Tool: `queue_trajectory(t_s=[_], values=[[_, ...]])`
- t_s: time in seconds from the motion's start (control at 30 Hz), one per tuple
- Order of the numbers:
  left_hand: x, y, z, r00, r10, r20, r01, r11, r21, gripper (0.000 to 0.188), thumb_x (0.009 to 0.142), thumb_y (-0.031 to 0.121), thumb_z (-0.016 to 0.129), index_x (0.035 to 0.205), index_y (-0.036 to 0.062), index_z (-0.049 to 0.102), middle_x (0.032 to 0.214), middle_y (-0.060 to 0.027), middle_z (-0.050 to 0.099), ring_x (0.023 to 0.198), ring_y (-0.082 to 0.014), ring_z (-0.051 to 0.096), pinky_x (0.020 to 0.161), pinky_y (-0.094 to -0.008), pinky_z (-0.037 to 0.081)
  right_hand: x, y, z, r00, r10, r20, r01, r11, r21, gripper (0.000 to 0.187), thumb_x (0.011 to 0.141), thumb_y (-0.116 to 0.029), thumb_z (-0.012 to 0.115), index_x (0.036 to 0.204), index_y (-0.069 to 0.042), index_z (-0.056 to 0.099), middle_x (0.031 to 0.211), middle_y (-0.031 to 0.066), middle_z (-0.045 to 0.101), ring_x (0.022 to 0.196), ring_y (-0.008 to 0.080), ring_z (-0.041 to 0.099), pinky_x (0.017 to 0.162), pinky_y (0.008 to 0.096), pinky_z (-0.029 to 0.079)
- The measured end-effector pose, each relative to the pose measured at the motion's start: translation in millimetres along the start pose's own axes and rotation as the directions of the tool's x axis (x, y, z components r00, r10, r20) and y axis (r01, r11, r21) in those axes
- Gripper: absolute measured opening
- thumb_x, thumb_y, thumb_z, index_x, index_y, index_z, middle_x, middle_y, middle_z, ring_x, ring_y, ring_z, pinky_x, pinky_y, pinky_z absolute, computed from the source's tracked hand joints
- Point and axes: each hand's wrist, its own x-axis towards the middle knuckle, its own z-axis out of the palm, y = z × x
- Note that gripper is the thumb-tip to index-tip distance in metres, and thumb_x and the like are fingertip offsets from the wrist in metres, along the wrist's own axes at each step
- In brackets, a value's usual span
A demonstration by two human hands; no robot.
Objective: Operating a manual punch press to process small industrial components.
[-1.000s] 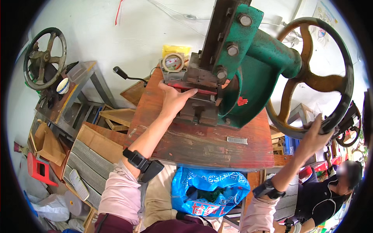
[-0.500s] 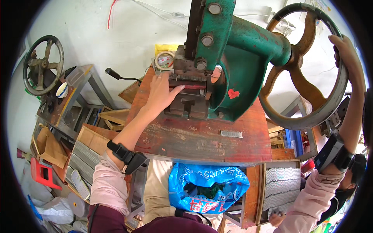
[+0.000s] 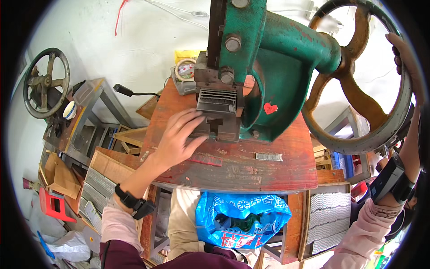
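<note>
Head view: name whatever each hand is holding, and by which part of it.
The right hand holds the large handwheel by the right side of its rim; the left hand is open and appears to hold nothing.

I watch through the left of two wide fisheye cameras worn on the person's head, facing forward and tilted down over the counter [image 3: 215, 177]. It is near enough that the green press [image 3: 291, 58] fills much of my upper view and runs past the top edge, with the pale wall [image 3: 148, 49] behind. Below, I look onto the person's lap [image 3: 182, 226] and a blue bag [image 3: 271, 233]. The left hand [image 3: 179, 136] falls near the middle, the right hand [image 3: 408, 65], on the wheel [image 3: 360, 144], by the curved dark rim.
</note>
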Motion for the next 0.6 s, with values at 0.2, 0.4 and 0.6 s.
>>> queue_trajectory(t_s=[0.2, 0.4, 0.6], values=[[70.5, -10.1, 42.6, 0.984, -0.027, 0.178, -0.009, 0.98, 0.199, 0.051, 0.083, 0.033, 0.064, 0.118, -0.002, 0.052, 0.12, -0.0165, 0.052, 0.116, -0.0352, 0.045, 0.101, -0.0456, 0.034, 3.8, -1.1, 8.7, 0.99, 0.093, -0.11, -0.102, 0.991, -0.082, 0.025, 0.079, -0.011, 0.06, 0.073, 0.013, 0.058, 0.057, 0.0139, 0.055, 0.045, 0.0189, 0.051, 0.042, 0.0317, 0.039], [64.6, -4.2, 50.2, 0.971, 0.029, 0.236, -0.131, 0.893, 0.431, 0.05, 0.082, 0.03, 0.063, 0.118, -0.0026, 0.053, 0.11, -0.0147, 0.054, 0.104, -0.0299, 0.051, 0.089, -0.0389, 0.044, -14.3, -23.6, 6.4, 0.992, 0.031, -0.124, -0.043, 0.994, -0.099, 0.025, 0.08, -0.011, 0.056, 0.076, 0.014, 0.058, 0.059, 0.0147, 0.057, 0.048, 0.0189, 0.053, 0.044, 0.0315, 0.041], [68.5, 7.2, 43.2, 0.976, 0.016, 0.215, -0.107, 0.901, 0.42, 0.043, 0.083, 0.027, 0.063, 0.114, -0.0027, 0.055, 0.102, -0.012, 0.055, 0.092, -0.0246, 0.056, 0.075, -0.0322, 0.05, -7.5, -14.0, 15.7, 0.996, 0.043, -0.083, -0.045, 0.999, -0.027, 0.026, 0.081, -0.014, 0.06, 0.076, 0.012, 0.059, 0.059, 0.0145, 0.057, 0.049, 0.0183, 0.054, 0.045, 0.0315, 0.041]])
